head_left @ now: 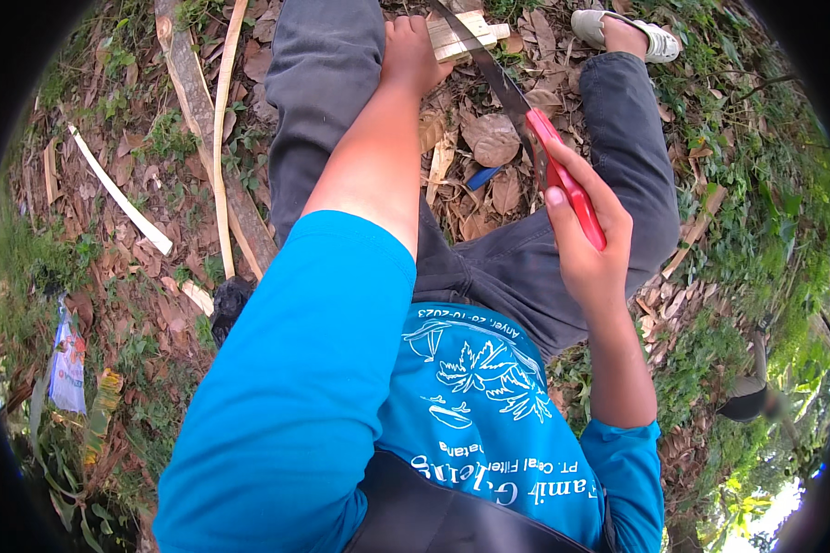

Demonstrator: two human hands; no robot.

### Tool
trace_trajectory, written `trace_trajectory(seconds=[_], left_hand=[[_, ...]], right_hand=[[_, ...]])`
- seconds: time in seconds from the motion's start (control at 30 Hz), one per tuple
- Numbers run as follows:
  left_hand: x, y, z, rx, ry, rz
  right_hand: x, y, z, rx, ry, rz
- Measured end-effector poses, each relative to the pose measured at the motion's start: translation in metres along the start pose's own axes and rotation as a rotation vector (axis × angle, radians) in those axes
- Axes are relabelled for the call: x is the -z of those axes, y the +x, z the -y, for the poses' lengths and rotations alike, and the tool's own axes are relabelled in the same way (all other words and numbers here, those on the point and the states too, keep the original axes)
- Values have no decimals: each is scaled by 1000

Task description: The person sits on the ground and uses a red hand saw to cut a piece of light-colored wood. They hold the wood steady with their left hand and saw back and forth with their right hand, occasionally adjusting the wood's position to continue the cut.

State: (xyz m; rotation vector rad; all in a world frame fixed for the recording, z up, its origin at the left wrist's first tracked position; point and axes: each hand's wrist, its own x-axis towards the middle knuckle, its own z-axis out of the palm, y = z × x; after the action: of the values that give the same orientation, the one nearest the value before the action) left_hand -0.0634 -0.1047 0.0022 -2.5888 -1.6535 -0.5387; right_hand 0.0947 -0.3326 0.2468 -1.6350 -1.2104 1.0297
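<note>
Saw [540,129] across wood [450,39], branch [192,101] further left

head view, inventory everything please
bladed tool: one, red-handled, upper centre
wood piece: at least one, pale, top centre
small object: one, blue, upper centre
wood strips: several, pale, mostly left
log: one, brown, upper left
plastic bag: one, whitish, lower left
unclear object: one, black, left
dry leaves: many, brown, throughout
plants: many, green, both sides
shirt: one, blue, lower centre
trousers: one, grey, top
shoe: one, white, upper right
left hand: one, bare, holding wood piece
right hand: one, bare, gripping tool
</note>
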Motion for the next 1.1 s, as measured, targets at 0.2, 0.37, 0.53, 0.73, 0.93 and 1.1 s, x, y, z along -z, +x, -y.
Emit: trace_trajectory(seconds=[0.2, 0.37, 0.53, 0.73, 0.93, 1.1], left_hand=[[-10, 9, -1, 24, -57, 40], [2, 8, -1, 11, 48, 158], [5, 7, -2, 41, 18, 177], [25, 27, 1, 129, -15, 165], [5, 19, 1, 197, -55, 132], [5, 21, 5, 204, -83, 123]], right_hand=[[-76, 143, -49, 130, 15, -150], [-81, 122, -86, 136, 172, -120], [-81, 86, -107, 79, 153, -73], [-43, -23, -74, -56, 45, -12], [12, -75, -7, -72, -47, -79], [2, -20, -3, -7, 10, -93]])
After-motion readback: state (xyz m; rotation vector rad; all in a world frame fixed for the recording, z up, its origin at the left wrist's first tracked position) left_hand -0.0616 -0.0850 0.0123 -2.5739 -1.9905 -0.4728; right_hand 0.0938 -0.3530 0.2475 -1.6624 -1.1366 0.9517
